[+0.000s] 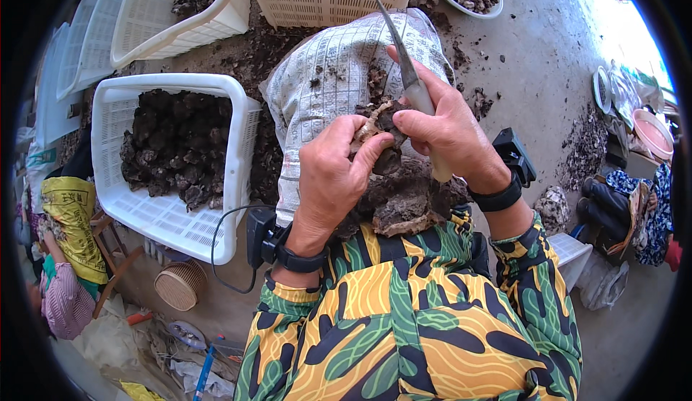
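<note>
My left hand [333, 169] pinches a dark brown, crusty, fungus-like piece [387, 157] with a paler ragged edge. My right hand [455, 131] is closed around the pale handle of a knife [402, 51]. Its narrow blade points up and away from me, clear of the piece, while the right thumb presses on the piece's far side. Beneath both hands, more dark rough pieces [411, 199] lie heaped on my lap. A white woven sack [306, 109] spreads out just beyond, with dark crumbs scattered on it.
At left stands a white plastic basket [232, 185] holding a heap of dark pieces [176, 141]. Farther off are another white crate [144, 30], a cream slatted crate [331, 8] and a round basin [497, 10] of pieces. Another person's striped sleeve [66, 296] shows at far left.
</note>
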A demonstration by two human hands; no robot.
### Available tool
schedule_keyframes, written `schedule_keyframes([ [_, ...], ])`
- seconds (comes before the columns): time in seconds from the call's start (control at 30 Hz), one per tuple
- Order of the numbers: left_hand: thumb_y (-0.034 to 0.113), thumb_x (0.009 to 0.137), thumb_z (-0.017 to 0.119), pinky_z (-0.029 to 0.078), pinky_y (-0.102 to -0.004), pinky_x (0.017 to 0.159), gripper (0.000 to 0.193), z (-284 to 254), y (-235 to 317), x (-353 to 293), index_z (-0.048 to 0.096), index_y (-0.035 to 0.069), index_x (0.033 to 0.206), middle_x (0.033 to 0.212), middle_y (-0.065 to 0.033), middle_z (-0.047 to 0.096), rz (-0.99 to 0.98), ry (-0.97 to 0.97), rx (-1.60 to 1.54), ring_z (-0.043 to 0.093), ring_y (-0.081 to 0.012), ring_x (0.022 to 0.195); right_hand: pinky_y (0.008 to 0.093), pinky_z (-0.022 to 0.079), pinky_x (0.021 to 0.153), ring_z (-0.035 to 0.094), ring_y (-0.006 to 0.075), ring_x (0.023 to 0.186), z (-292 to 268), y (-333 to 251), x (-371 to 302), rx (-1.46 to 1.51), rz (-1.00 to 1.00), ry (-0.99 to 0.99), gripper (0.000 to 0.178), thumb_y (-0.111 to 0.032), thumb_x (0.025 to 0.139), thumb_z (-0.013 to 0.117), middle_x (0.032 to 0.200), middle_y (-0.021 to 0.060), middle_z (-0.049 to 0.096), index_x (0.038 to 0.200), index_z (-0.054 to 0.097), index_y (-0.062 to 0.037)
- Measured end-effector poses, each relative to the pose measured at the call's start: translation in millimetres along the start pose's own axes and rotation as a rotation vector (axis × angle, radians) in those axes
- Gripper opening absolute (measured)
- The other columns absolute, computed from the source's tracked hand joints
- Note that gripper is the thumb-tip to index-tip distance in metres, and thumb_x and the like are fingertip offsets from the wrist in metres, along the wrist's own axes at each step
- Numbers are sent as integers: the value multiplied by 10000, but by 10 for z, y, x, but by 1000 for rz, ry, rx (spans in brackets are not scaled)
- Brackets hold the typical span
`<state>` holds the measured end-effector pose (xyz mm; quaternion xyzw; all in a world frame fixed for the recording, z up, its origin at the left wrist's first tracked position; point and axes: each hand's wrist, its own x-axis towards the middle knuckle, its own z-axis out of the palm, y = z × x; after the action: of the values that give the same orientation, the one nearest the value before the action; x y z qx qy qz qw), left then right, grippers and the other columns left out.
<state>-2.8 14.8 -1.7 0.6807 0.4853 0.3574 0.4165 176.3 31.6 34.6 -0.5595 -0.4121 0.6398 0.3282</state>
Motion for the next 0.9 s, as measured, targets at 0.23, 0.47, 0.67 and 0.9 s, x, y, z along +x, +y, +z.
schedule_keyframes([
  [0.23,130,862,665,463,-409,525,185,120,-68,-12,545,6,927,728,-168,580,192,87,179,598,-355,632,220,382,418,471,59,504,21,11,-25,-15,-2,54,766,-97,776,638,671,-17,497,1472,317,-97],
  [0.47,121,911,608,439,-383,497,127,140,-58,-36,539,15,922,670,-155,544,79,92,26,555,-330,551,200,401,470,445,46,551,30,-60,-49,41,53,10,758,-60,806,586,828,-20,457,1494,280,-144],
  [0.67,167,966,552,397,-286,485,156,91,-42,-45,557,19,916,612,-51,493,-42,31,-278,454,-120,527,212,397,443,466,57,509,37,-68,-76,122,56,0,745,-100,805,607,717,-22,475,1481,293,-125],
  [0.9,211,986,525,376,-247,493,216,104,-66,-46,569,13,912,619,0,480,-32,43,-390,416,-59,560,219,404,459,477,61,537,28,-56,-87,174,62,-16,732,-110,815,598,783,-11,477,1480,291,-114],
])
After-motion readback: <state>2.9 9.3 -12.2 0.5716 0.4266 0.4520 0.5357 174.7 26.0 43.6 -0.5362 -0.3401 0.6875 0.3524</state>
